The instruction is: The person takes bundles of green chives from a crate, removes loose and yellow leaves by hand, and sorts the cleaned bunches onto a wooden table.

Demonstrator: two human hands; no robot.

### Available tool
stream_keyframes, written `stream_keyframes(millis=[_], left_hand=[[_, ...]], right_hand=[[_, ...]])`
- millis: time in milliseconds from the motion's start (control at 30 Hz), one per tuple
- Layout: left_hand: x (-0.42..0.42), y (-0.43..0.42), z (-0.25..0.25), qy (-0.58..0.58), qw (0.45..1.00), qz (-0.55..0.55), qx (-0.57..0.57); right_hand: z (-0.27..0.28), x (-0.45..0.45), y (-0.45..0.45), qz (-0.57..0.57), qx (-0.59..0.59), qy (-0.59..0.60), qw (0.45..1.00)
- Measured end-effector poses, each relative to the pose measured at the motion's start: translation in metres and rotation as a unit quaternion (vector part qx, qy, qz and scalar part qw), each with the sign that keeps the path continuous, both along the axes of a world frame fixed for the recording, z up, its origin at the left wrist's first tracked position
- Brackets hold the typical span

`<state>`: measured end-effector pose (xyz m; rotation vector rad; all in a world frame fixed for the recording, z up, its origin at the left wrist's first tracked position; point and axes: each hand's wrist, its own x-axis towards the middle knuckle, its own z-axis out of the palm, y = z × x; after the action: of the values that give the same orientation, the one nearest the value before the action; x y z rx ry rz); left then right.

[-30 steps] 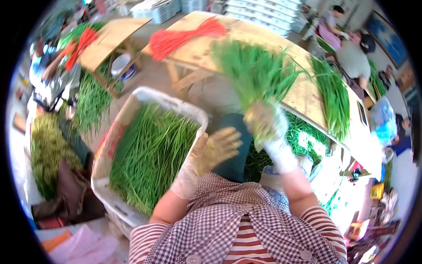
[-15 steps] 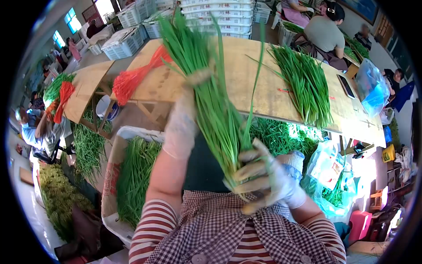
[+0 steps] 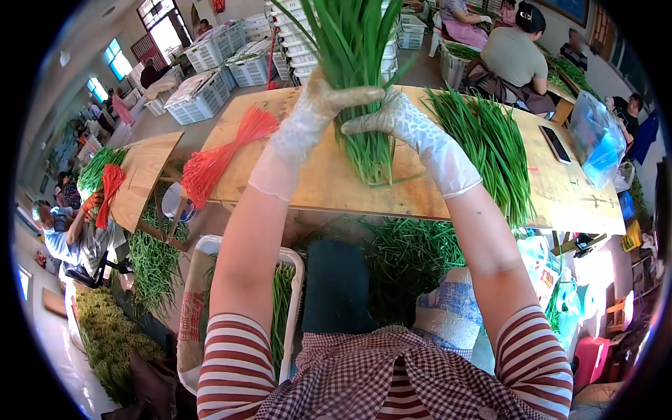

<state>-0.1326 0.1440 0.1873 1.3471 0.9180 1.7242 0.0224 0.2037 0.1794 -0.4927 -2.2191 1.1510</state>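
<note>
Both gloved hands are wrapped round one bunch of long green stalks (image 3: pixel 357 52), upright over the wooden table (image 3: pixel 315 185) with its cut ends down at the tabletop. My left hand (image 3: pixel 334 98) grips it from the left, and my right hand (image 3: pixel 386 115) clasps it from the right, slightly lower. Beside them on the right lies another green bundle (image 3: pixel 483 147). To the left a bundle of red ties (image 3: pixel 227 154) rests on the table. Below the left forearm stands a white crate (image 3: pixel 297 280) of green stalks, partly hidden by the arm.
A phone (image 3: pixel 555 144) and a blue plastic bag (image 3: pixel 595 140) are at the table's right end. Loose greens (image 3: pixel 413 245) lie beneath the table. One person (image 3: pixel 514 56) sits beyond it at the right; another person (image 3: pixel 70 234) sits at the far left. White crates (image 3: pixel 199 98) stand behind.
The bunch has gone from slanting near the lap to upright over the table. My right hand has risen and closed round it beside my left hand. The view has shifted too.
</note>
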Motion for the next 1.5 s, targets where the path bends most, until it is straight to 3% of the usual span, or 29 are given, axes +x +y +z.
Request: stream_keyframes(millis=[67,167,200,233,300,367,400,500,567,600,633,667,733,767,800,900,933,967,1033,1067,1133,1167,1200,1267,1300,1333,1400,1467,1500], left_hand=[[0.021,-0.004,0.021,0.008,0.999,0.044,0.016],[0.036,0.01,0.02,0.116,0.975,0.172,0.079],[0.034,0.014,0.022,0.176,0.948,0.253,0.078],[0.032,0.011,0.028,0.178,0.943,0.28,0.034],[0.044,0.001,0.036,0.124,0.957,0.259,0.038],[0.042,-0.013,0.044,0.103,0.979,0.161,0.075],[0.024,0.026,0.014,-0.011,0.975,0.146,0.165],[0.016,0.03,0.004,0.124,0.914,0.376,-0.083],[0.036,-0.021,0.028,0.15,0.951,0.259,0.07],[0.05,-0.059,0.043,0.079,0.984,0.141,0.071],[0.06,-0.089,0.037,0.062,0.988,0.118,0.082],[0.071,-0.119,0.032,0.046,0.99,0.095,0.093],[0.086,-0.152,-0.021,0.129,0.957,0.225,0.127],[0.098,-0.164,-0.044,0.101,0.959,0.246,0.102],[0.109,-0.177,-0.067,0.072,0.958,0.265,0.077],[0.143,-0.199,-0.123,-0.194,0.951,0.219,-0.097],[0.147,-0.202,-0.136,-0.264,0.929,0.22,-0.136],[0.147,-0.204,-0.141,-0.3,0.908,0.25,-0.151],[0.141,-0.213,-0.132,-0.228,0.919,0.285,-0.152],[0.133,-0.219,-0.136,-0.107,0.932,0.342,-0.053],[0.115,-0.237,-0.123,-0.119,0.926,0.354,0.058],[0.11,-0.25,-0.098,-0.162,0.935,0.304,0.09],[0.105,-0.263,-0.072,-0.206,0.938,0.252,0.119],[0.103,-0.268,-0.056,-0.176,0.941,0.254,0.138],[0.102,-0.263,-0.059,-0.182,0.927,0.316,0.091],[0.102,-0.259,-0.063,-0.184,0.908,0.375,0.039],[0.125,-0.246,-0.101,-0.165,0.943,0.284,0.054],[0.142,-0.239,-0.11,-0.167,0.957,0.235,0.037],[0.146,-0.238,-0.107,-0.177,0.956,0.234,0.01]], right_hand=[[0.008,-0.005,-0.001,-0.037,-0.078,-0.083,0.993],[-0.009,-0.032,0.013,0.037,-0.141,0.14,0.979],[-0.017,-0.035,0.019,0.071,-0.264,0.194,0.942],[-0.019,-0.03,0.015,0.008,-0.165,0.172,0.971],[-0.017,-0.026,0.007,-0.033,-0.118,0.129,0.984],[0.009,-0.015,-0.007,-0.023,-0.037,0.139,0.989],[0.01,-0.01,-0.015,-0.015,-0.003,0.137,0.99],[-0.028,-0.037,0.007,0.005,0.021,0.138,0.99],[-0.015,-0.018,-0.027,-0.013,-0.036,0.172,0.984],[-0.002,-0.001,-0.048,-0.013,-0.078,0.127,0.989],[0.011,0.02,-0.072,-0.012,-0.117,0.079,0.99],[0.016,0.04,-0.105,-0.001,-0.148,0.129,0.981],[0.016,0.08,-0.141,-0.045,-0.115,0.092,0.988],[0.004,0.095,-0.144,0.004,-0.077,-0.004,0.997],[-0.03,0.102,-0.154,0.003,-0.115,0.03,0.993],[-0.099,0.091,-0.192,-0.038,0.226,-0.105,0.968],[-0.105,0.078,-0.203,-0.109,0.219,-0.233,0.941],[-0.115,0.072,-0.208,-0.111,0.22,-0.229,0.942],[-0.115,0.069,-0.215,-0.092,0.163,-0.227,0.956],[-0.104,0.077,-0.217,-0.068,0.18,-0.188,0.963],[-0.077,0.107,-0.223,-0.037,0.217,-0.122,0.968],[-0.062,0.126,-0.223,-0.018,0.233,0.0,0.972],[-0.072,0.139,-0.226,-0.016,0.08,0.158,0.984],[-0.078,0.152,-0.221,-0.049,-0.012,0.292,0.955],[-0.075,0.155,-0.215,-0.091,0.046,0.27,0.957],[-0.067,0.153,-0.216,-0.118,0.14,0.169,0.968],[-0.053,0.148,-0.218,-0.164,0.348,-0.014,0.923],[-0.081,0.114,-0.213,-0.095,0.28,-0.071,0.953],[-0.095,0.106,-0.208,-0.021,0.179,-0.075,0.981]])
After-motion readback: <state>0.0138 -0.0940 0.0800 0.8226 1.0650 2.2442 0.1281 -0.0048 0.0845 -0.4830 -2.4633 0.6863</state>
